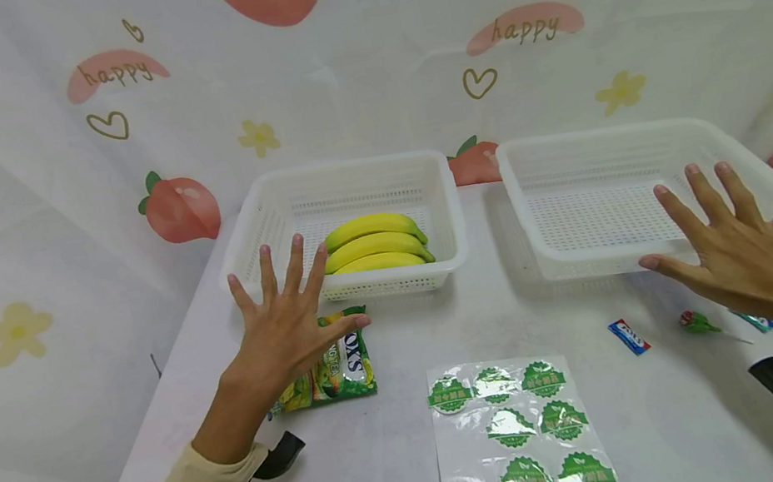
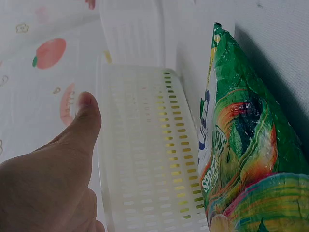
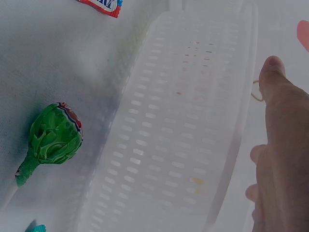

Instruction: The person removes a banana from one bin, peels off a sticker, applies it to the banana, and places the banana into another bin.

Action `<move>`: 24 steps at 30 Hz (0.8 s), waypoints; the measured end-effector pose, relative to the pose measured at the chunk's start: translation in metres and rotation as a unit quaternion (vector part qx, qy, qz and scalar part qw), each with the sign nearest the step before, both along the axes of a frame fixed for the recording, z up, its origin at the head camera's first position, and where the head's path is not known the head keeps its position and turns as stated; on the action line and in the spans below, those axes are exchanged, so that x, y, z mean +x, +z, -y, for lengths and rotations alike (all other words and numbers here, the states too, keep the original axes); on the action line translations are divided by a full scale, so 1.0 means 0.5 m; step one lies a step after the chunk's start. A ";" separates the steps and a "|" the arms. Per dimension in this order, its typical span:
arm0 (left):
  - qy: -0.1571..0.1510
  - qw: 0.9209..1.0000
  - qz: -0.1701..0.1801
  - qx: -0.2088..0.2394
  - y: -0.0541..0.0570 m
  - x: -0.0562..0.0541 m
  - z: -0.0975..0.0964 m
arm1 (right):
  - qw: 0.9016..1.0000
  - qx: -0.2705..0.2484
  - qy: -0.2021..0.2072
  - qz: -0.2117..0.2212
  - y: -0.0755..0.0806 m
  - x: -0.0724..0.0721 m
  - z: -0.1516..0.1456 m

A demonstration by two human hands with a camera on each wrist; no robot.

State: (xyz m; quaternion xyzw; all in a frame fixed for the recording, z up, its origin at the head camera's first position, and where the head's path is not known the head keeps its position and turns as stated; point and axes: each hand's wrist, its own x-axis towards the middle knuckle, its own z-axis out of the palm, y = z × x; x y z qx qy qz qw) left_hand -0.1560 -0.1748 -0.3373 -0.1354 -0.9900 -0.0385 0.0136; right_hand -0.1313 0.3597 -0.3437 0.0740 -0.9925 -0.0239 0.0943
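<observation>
My left hand (image 1: 286, 324) is spread with straight fingers and holds nothing. It hovers by the front of the left white basket (image 1: 247, 221), which contains a bunch of bananas (image 1: 375, 244). Partly hidden beneath that hand is a green snack bag (image 1: 349, 365), large in the left wrist view (image 2: 256, 125). My right hand (image 1: 752, 250), fingers likewise spread and nothing held, is over the front right of the other white basket (image 1: 578, 202). Near it on the table lie a green-wrapped lollipop (image 3: 55, 135), a red-and-blue wrapped candy (image 1: 629, 337) and a teal wrapped candy (image 1: 756, 321).
A sheet of round green stickers (image 1: 515, 431) lies at the front middle of the white table (image 1: 401, 475). One sticker spot at its left is bare. Behind the baskets hangs a white cloth (image 1: 359, 68) printed with peaches and flowers.
</observation>
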 end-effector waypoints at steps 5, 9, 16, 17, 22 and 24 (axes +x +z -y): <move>0.000 1.000 0.000 0.001 0.001 0.001 0.001 | 1.000 -0.003 0.002 0.001 0.000 0.001 0.001; -0.002 1.000 -0.006 0.003 0.003 0.002 0.001 | 1.000 -0.004 0.003 0.001 0.000 0.002 0.001; -0.003 1.000 -0.009 0.007 0.004 0.001 0.001 | 1.000 -0.009 0.005 0.005 0.001 0.000 -0.002; -0.003 1.000 -0.009 0.006 0.004 0.001 0.002 | 1.000 -0.010 0.005 0.005 0.001 0.000 -0.002; -0.016 1.000 -0.008 0.010 0.003 -0.003 0.001 | 1.000 -0.026 0.010 -0.001 0.004 0.000 0.008; -0.029 0.999 -0.016 0.014 0.004 -0.005 0.000 | 0.999 -0.048 0.020 -0.005 0.007 0.001 0.017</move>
